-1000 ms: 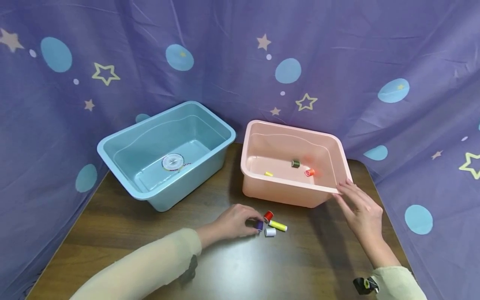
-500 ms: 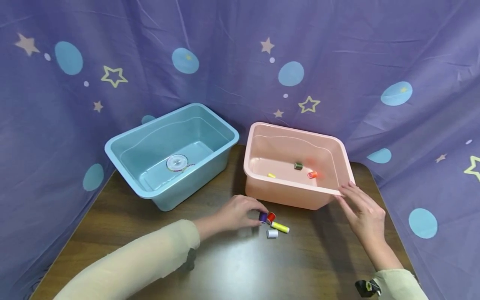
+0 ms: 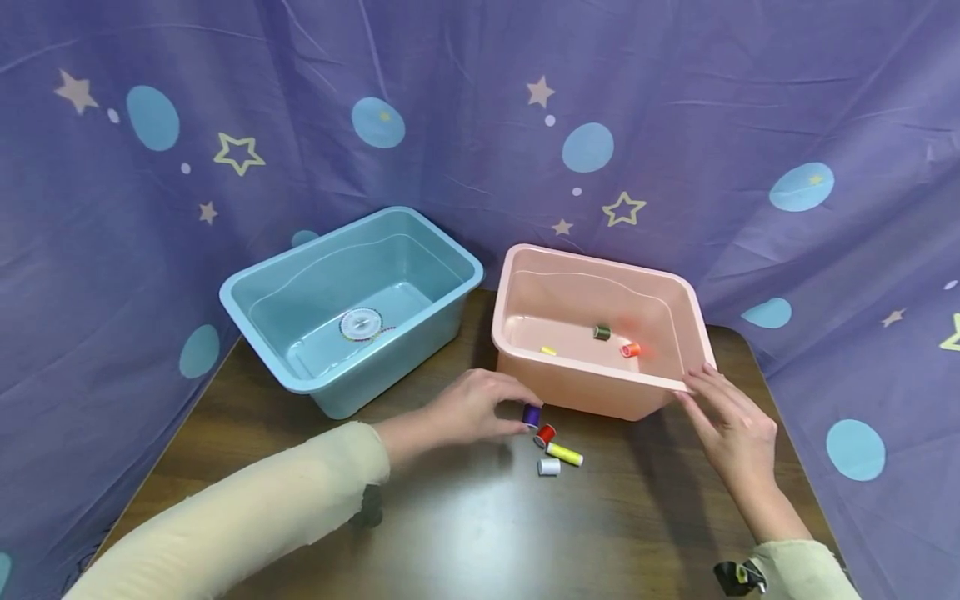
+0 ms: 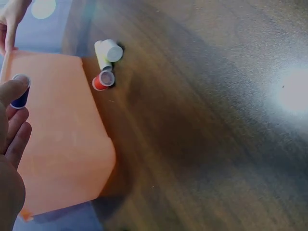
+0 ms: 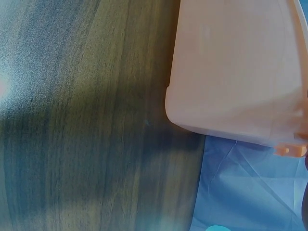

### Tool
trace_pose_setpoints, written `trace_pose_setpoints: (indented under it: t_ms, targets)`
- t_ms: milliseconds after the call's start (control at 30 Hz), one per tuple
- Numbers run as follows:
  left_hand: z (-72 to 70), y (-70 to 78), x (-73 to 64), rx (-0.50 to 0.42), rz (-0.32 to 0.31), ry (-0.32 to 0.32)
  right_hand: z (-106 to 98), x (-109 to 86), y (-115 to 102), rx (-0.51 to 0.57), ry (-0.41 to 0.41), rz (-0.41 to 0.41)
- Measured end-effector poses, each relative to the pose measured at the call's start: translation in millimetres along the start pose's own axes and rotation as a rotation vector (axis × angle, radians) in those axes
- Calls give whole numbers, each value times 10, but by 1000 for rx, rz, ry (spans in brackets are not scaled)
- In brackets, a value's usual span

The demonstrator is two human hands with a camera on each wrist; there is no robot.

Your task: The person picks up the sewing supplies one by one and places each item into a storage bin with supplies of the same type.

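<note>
Just beyond L grip (image 3: pixel 471 408), pinched on purple spool (image 3: pixel 532 416), sits pink bin (image 3: pixel 573 387) w/ R grip (image 3: pixel 738 433) clamped on its rim.

On the table (image 3: pixel 480 533), one tub (image 3: pixel 393 358) stands left of frame centre, a second tub (image 3: pixel 577 387) right of it with spools (image 3: pixel 602 332) inside and three loose spools (image 3: pixel 565 454) before it.

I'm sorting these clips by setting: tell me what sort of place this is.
Probably a staged tabletop work corner: a purple star-print cloth hangs behind a wood-grain table that bears a blue bin and a pink bin.
</note>
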State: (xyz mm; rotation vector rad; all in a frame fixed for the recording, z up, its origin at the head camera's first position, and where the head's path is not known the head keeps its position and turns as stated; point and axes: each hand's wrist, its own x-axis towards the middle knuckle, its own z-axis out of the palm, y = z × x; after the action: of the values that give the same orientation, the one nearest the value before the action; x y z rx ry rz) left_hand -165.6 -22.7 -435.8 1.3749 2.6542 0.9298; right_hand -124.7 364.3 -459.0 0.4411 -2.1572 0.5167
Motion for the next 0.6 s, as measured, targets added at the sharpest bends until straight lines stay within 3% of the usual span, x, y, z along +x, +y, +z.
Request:
trace_pose_setpoints:
  t_ms: [333, 600]
  targets:
    - [-239, 129, 157, 52, 85, 38, -8, 2, -5, -13, -6, 12]
    - [-481, 252, 309, 60, 68, 46, -9, 2, -10, -8, -4, 6]
